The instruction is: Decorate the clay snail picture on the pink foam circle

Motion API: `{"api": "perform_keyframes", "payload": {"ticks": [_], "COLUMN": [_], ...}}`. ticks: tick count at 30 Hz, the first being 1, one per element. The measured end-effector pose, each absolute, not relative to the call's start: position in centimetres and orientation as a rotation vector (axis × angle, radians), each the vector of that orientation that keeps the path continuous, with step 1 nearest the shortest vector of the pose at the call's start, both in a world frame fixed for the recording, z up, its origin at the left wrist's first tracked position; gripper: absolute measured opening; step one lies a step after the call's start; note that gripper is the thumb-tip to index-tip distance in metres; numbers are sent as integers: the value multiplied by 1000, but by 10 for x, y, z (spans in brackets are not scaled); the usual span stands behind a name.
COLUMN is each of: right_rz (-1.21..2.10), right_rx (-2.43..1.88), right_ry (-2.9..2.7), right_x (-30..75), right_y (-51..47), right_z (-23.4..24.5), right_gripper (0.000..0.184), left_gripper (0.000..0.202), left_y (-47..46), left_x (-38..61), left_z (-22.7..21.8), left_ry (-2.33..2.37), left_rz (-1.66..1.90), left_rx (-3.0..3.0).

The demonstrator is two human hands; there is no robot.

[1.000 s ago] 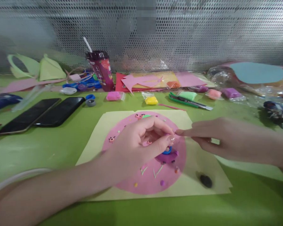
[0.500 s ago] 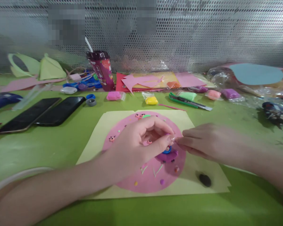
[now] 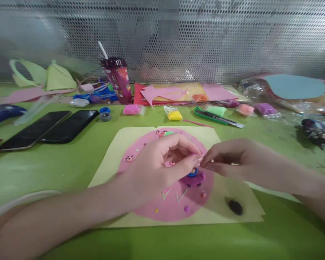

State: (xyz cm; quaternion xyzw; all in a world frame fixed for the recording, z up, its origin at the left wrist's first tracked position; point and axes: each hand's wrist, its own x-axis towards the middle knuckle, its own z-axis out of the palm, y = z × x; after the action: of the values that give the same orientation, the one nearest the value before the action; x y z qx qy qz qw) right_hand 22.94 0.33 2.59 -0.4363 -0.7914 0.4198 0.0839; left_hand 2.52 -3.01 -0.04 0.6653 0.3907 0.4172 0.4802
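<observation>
A pink paper disc (image 3: 151, 206) lies on pale yellow paper sheets (image 3: 111, 151), dotted with small bits of coloured clay. My left hand (image 3: 157, 168) arches over the disc, thumb and index fingertips pinched together. My right hand (image 3: 239, 159) meets it from the right, its fingers pinched at the same spot. Whatever sits between the fingertips is too small to make out. Just below them are a blue clay ring (image 3: 192, 172) and a purple clay shape (image 3: 196, 180), partly hidden by my left hand. A dark clay lump (image 3: 235, 207) rests on the yellow paper, below my right hand.
Two phones (image 3: 70, 127) lie at the left, near a purple cup (image 3: 118, 81) with a straw. Along the back are bagged clay pieces (image 3: 174, 115), a green utility knife (image 3: 215, 117) and paper scraps (image 3: 168, 93). A perforated metal panel (image 3: 195, 47) stands behind.
My right hand's fingers have shifted and spread a little, with the thumb now visible below the index finger. My left hand stays nearly in place.
</observation>
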Motion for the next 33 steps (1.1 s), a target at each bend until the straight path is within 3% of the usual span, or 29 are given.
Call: {"api": "perform_keyframes", "payload": {"ticks": [4, 12, 15, 18, 24, 28, 33], "right_rz": [1448, 1377, 1127, 596, -181, -265, -111], "right_rx": [-1336, -1416, -1449, -1382, -893, -803, -954], "right_ry": [-2298, -2356, -2389, -2483, -2883, -2981, -3055], "right_x": [227, 229, 234, 239, 242, 243, 244], "right_y": [5, 10, 15, 18, 14, 10, 4], "right_z": [22, 25, 25, 18, -4, -4, 6], "right_gripper": [22, 26, 27, 26, 34, 39, 34], "left_gripper": [7, 7, 5, 5, 6, 8, 7], "left_y": [-29, -30, -30, -30, -30, -29, -29], "left_x": [25, 25, 24, 24, 25, 26, 25], "left_z": [0, 0, -1, -2, -2, -1, -1], "left_ry": [949, 910, 908, 908, 884, 877, 903], "left_rz": [1017, 1020, 1006, 1006, 1013, 1019, 1011], "left_rx": [1658, 1636, 1610, 1611, 1611, 1615, 1635]}}
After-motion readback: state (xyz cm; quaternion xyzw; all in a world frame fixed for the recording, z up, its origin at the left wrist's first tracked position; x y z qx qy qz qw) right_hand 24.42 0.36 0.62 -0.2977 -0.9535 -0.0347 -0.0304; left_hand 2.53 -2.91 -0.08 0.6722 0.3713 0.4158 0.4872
